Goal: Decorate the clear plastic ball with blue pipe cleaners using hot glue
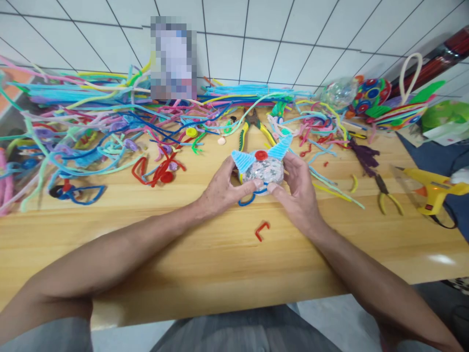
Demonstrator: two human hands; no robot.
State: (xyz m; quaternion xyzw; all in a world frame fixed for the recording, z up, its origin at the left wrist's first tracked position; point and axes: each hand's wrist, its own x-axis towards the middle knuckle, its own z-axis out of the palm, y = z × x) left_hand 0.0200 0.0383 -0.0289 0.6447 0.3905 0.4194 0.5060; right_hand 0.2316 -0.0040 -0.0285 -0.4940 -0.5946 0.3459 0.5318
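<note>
Between my two hands is a round craft ball [264, 170], grey and glittery, with light blue fins of wound pipe cleaner on both sides and a red button [261, 155] on top. My left hand [227, 183] grips its left side, the thumb pressed on the front. On the other side my right hand [297, 188] wraps round it, thumb against the lower front. A dark blue pipe cleaner loop [247, 200] sticks out below the ball near my left thumb. Just in front of me lies a short bent red pipe cleaner piece [261, 231].
Tangled pipe cleaners [110, 122] spread along the wall and left side. Yellow-green pliers [252, 127] lie behind the ball. To the right are small yellow-handled pliers [386, 198], a yellow glue gun [432, 188] and decorated balls [372, 95]. A blurred-out upright item [174, 58] stands by the wall.
</note>
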